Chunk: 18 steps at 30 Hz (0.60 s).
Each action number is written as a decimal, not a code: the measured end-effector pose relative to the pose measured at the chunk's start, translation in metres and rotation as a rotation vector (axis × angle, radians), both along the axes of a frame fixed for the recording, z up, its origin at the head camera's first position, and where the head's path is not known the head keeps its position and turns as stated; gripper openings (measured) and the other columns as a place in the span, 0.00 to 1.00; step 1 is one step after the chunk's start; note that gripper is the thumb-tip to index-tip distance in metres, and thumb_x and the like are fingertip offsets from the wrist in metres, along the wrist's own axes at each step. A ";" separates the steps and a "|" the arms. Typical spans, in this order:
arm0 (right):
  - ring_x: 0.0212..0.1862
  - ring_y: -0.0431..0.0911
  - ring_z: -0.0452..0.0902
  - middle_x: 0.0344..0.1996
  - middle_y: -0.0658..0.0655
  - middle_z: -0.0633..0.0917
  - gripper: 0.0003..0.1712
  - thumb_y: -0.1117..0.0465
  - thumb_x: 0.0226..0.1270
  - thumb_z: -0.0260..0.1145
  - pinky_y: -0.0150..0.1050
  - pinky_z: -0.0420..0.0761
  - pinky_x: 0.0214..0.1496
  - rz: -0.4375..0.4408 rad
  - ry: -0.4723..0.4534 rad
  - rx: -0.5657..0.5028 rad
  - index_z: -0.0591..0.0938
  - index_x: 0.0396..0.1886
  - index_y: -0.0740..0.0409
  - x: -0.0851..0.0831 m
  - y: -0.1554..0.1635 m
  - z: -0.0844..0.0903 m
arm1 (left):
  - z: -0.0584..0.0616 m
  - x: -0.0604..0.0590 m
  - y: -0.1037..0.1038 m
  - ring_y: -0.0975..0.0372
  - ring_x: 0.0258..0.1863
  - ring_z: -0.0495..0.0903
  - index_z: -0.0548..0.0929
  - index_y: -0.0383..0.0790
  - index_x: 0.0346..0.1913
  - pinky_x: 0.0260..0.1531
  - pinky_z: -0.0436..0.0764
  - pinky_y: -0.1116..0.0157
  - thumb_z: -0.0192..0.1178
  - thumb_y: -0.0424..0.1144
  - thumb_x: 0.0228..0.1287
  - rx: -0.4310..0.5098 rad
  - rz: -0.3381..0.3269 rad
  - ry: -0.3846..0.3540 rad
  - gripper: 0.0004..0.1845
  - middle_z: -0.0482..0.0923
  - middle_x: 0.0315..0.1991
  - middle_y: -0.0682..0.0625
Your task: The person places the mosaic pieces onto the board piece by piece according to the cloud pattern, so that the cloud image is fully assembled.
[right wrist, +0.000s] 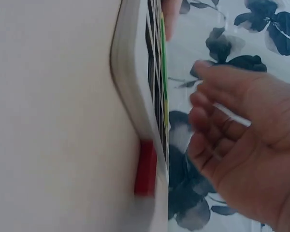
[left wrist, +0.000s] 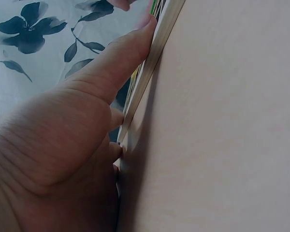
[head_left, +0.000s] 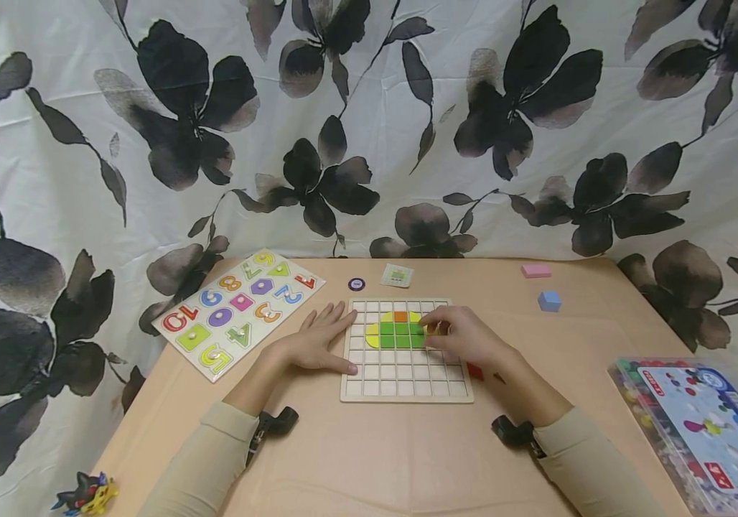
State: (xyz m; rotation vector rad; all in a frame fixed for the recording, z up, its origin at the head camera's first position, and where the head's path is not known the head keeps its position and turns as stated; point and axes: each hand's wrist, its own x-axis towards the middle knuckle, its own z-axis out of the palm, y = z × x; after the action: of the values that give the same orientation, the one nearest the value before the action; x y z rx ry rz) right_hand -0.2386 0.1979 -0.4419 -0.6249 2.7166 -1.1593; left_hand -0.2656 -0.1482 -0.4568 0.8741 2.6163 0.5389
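Note:
A white grid board (head_left: 408,390) lies on the table with coloured pieces in its upper middle: green tiles (head_left: 401,335), an orange square (head_left: 400,317) and yellow rounded pieces (head_left: 372,336). My left hand (head_left: 324,341) rests at the board's left edge, fingers and thumb extended, the thumb (left wrist: 135,41) touching the rim. My right hand (head_left: 462,334) hovers over the board's right part, beside the green tiles. In the right wrist view its fingers (right wrist: 200,118) are loosely curled above the board, with nothing visible between them. A red block (right wrist: 146,169) lies against the board's right side.
A number and shape puzzle sheet (head_left: 240,312) lies to the left. Behind the board are a dark round token (head_left: 357,284) and a small card (head_left: 398,276). A pink block (head_left: 536,271) and blue block (head_left: 549,301) lie back right, a clear plastic box (head_left: 666,438) front right, small figures (head_left: 87,494) front left.

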 end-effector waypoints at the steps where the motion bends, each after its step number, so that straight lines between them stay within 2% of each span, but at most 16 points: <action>1: 0.43 0.48 0.77 0.41 0.51 0.86 0.20 0.60 0.66 0.76 0.39 0.79 0.45 -0.002 -0.004 -0.011 0.88 0.57 0.54 0.001 0.002 0.002 | 0.000 0.000 0.000 0.43 0.85 0.29 0.46 0.46 0.86 0.81 0.30 0.39 0.67 0.73 0.56 0.000 0.000 0.000 0.65 0.30 0.86 0.38; 7: 0.46 0.49 0.78 0.50 0.55 0.88 0.21 0.60 0.67 0.75 0.42 0.79 0.49 0.003 0.020 -0.033 0.87 0.59 0.54 0.004 0.015 0.015 | 0.000 0.000 0.000 0.44 0.85 0.29 0.45 0.47 0.86 0.81 0.30 0.40 0.67 0.73 0.57 -0.004 0.002 0.002 0.64 0.30 0.86 0.39; 14: 0.45 0.49 0.77 0.47 0.56 0.87 0.20 0.60 0.67 0.75 0.39 0.81 0.47 -0.036 0.034 -0.001 0.87 0.58 0.53 0.002 0.037 0.025 | -0.002 -0.002 0.000 0.44 0.85 0.28 0.44 0.48 0.86 0.81 0.30 0.39 0.66 0.74 0.56 -0.013 -0.001 0.008 0.65 0.30 0.86 0.39; 18: 0.46 0.48 0.79 0.50 0.57 0.88 0.21 0.61 0.66 0.75 0.39 0.82 0.49 -0.021 0.047 0.017 0.87 0.59 0.51 0.000 0.051 0.031 | -0.003 -0.002 0.000 0.44 0.85 0.28 0.44 0.48 0.86 0.81 0.30 0.40 0.66 0.75 0.56 -0.014 0.001 0.008 0.65 0.30 0.86 0.39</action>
State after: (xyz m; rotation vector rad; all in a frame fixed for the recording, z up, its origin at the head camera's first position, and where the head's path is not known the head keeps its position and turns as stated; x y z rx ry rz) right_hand -0.2388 0.2488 -0.4110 -0.6301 2.7757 -1.1391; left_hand -0.2674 -0.1487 -0.4596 0.8727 2.6244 0.5176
